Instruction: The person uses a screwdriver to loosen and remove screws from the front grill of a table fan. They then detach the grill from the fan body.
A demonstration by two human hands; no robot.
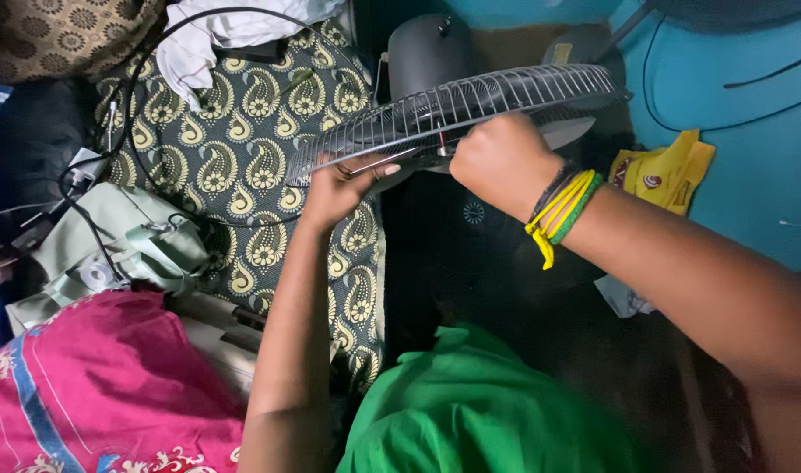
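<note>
Paisley-patterned bedding (243,149) and a teal wall (751,140) frame a wire fan guard (457,109), held tilted above the bed's right edge before the fan's dark motor housing (427,48). Left hand (339,188) pinches the rim, fingers closed; right hand (504,162), thread bands at the wrist, clenches the centre. Light, stiff, snag-prone mesh looks best gripped at the rim. Black cables (138,114), a pale green bag (120,241) and white cloth (208,35) crowd the left.

Left hand (341,188) grips wire fan guard (470,105) rim; right hand (504,162) fisted at guard centre, over paisley cloth (243,158).
</note>
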